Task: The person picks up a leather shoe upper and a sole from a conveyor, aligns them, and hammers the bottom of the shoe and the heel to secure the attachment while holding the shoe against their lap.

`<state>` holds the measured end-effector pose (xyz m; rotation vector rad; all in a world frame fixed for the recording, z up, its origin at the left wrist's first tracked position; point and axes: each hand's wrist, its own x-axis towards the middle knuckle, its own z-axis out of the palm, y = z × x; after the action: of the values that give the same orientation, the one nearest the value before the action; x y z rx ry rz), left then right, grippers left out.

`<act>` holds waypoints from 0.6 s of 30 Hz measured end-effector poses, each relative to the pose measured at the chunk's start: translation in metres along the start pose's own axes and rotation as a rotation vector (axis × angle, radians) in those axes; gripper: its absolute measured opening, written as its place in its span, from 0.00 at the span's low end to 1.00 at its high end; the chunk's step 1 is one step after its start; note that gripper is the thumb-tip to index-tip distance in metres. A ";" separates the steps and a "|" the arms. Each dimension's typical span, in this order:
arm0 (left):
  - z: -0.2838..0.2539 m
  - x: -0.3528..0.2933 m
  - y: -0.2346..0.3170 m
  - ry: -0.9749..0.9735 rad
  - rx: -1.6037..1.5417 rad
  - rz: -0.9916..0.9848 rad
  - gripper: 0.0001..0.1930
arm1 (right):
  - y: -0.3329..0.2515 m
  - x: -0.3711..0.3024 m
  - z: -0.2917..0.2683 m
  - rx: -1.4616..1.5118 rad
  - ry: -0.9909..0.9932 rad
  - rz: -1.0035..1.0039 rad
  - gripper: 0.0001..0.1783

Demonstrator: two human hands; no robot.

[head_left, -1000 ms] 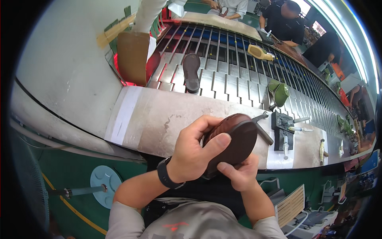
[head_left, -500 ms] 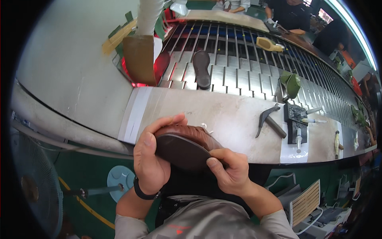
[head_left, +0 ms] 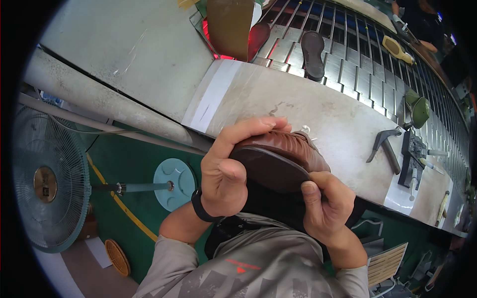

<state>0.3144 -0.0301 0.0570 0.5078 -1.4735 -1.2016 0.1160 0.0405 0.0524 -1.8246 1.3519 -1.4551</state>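
Observation:
A brown leather shoe (head_left: 294, 149) is held between my hands over the near edge of the bench, its dark sole (head_left: 268, 170) tilted toward me. My left hand (head_left: 223, 179) wraps the left end of the shoe, fingers over the upper and thumb by the sole. With thumb and forefinger, my right hand (head_left: 329, 204) pinches the sole's edge at the other end. White laces (head_left: 307, 131) poke out on the far side. The fingertips behind the shoe are partly hidden.
The bench (head_left: 278, 94) carries lasting pincers (head_left: 385, 144) and a black block (head_left: 412, 154) with syringe-like tubes. Behind it, a slatted metal conveyor holds a loose dark sole (head_left: 313, 54) and a yellow shoe last (head_left: 396, 48). A fan (head_left: 47, 184) and a blue stool (head_left: 175, 185) stand left.
The view has swung left, so the bench and conveyor sit farther right and up. My left thumb has shifted on the sole side; both hands still hold the shoe.

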 end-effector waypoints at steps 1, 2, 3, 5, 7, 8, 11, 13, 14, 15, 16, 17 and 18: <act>-0.002 0.000 -0.001 -0.021 0.072 0.031 0.39 | -0.001 0.000 0.001 -0.002 -0.001 0.015 0.05; -0.003 0.000 0.000 -0.022 0.074 0.027 0.39 | -0.002 0.000 0.001 -0.003 -0.003 0.029 0.05; -0.004 0.001 -0.001 -0.032 0.111 0.052 0.37 | -0.003 0.000 0.001 -0.001 -0.002 0.033 0.05; -0.007 0.003 -0.001 -0.043 0.148 0.074 0.34 | -0.004 0.001 0.002 -0.020 -0.003 0.032 0.05; -0.010 0.005 -0.001 -0.056 0.218 0.146 0.28 | -0.003 0.002 0.003 -0.024 -0.006 0.027 0.05; -0.009 0.005 -0.001 -0.057 0.218 0.142 0.28 | -0.003 0.002 0.004 -0.029 -0.009 0.018 0.05; -0.006 0.006 0.002 0.005 0.239 0.134 0.23 | -0.004 0.006 0.006 -0.046 0.005 -0.003 0.05; -0.005 0.007 0.004 0.045 0.248 0.108 0.21 | -0.003 0.007 0.008 -0.033 0.005 0.008 0.05; -0.006 0.008 0.005 0.044 0.248 0.105 0.21 | -0.003 0.007 0.009 -0.020 0.005 0.016 0.05; -0.009 0.010 0.006 0.025 0.261 0.101 0.21 | -0.002 0.007 0.009 -0.022 0.007 0.022 0.05; -0.011 0.010 0.006 0.006 0.275 0.097 0.21 | -0.001 0.007 0.010 -0.012 0.004 0.013 0.05; -0.012 0.011 0.007 0.003 0.272 0.092 0.21 | -0.001 0.007 0.011 -0.003 0.002 0.005 0.06; -0.013 0.010 0.008 0.011 0.299 0.081 0.21 | -0.001 0.007 0.012 -0.003 0.004 0.012 0.06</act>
<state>0.3256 -0.0405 0.0676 0.6475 -1.6586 -0.9175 0.1270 0.0318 0.0523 -1.8132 1.3652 -1.4516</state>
